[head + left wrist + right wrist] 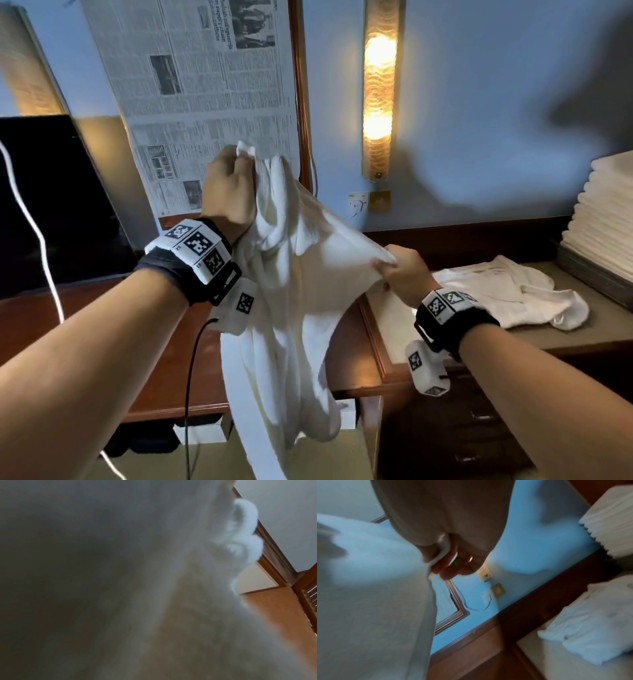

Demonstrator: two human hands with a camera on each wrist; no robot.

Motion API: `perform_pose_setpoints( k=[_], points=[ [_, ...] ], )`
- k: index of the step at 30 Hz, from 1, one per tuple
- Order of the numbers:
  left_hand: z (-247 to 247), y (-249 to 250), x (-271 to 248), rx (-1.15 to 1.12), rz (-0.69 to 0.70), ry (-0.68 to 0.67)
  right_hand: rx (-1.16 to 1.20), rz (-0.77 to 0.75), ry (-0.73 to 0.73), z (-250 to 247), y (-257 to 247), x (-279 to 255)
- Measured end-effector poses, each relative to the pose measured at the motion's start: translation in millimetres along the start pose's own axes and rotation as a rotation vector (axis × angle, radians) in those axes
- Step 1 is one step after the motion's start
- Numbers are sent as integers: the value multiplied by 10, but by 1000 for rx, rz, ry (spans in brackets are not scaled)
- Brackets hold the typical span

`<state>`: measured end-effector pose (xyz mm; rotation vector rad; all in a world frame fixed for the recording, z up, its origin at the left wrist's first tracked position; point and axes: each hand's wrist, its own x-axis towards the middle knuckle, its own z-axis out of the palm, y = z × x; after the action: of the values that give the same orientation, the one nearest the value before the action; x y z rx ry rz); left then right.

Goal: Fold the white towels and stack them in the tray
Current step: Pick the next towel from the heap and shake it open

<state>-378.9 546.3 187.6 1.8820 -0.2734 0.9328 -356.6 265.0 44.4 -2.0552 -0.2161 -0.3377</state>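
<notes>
A white towel (294, 294) hangs in the air in front of me, bunched and unfolded. My left hand (231, 192) grips its top corner high up. My right hand (399, 270) pinches another edge lower and to the right, so the cloth stretches between them. The towel (154, 588) fills the left wrist view and hides that hand. In the right wrist view my fingers (452, 566) curl round the towel's hem (385, 588). A second crumpled white towel (507, 291) lies on the counter. A tall stack of folded towels (603, 219) sits on a tray (596, 277) at the far right.
A wooden desk (164, 346) lies below the left arm, with a dark screen (51, 205) and a white cable (41, 240) behind it. A lit wall lamp (378, 89) and wall sockets (368, 202) are on the blue wall. Drawers (462, 431) sit under the counter.
</notes>
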Motion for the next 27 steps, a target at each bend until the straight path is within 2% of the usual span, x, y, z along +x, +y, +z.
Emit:
perform_pose_setpoints(
  k=[2,4,5,8,9,10,11,15,20,24,27],
  points=[
    [-42,25,-23,94,85,-22,-93,-3,156,-125,20,115],
    [-133,60,-24,113,137,-141,-121,-41,255,-231,-60,203],
    [-192,86,-13,108,116,-267,-113,-71,280,-272,-160,234],
    [-343,204,-7,204,34,-788,-34,-195,253,-281,-616,278],
    [-388,242,9,262,55,-894,6,-250,235,-262,-807,287],
    [-429,265,33,276,75,-934,54,-301,218,-243,-1021,279],
    [-479,286,66,259,93,-909,92,-347,205,-230,-1228,279],
    [-696,324,194,91,150,-630,98,-535,155,-219,-1920,219],
    [-754,416,141,-83,238,-357,177,-627,45,-126,-2359,153],
    [-740,515,203,-320,239,-268,160,-728,-25,-130,-2633,158],
    [-706,631,233,-482,193,-280,120,-765,-64,-190,-2784,166]
  ],
)
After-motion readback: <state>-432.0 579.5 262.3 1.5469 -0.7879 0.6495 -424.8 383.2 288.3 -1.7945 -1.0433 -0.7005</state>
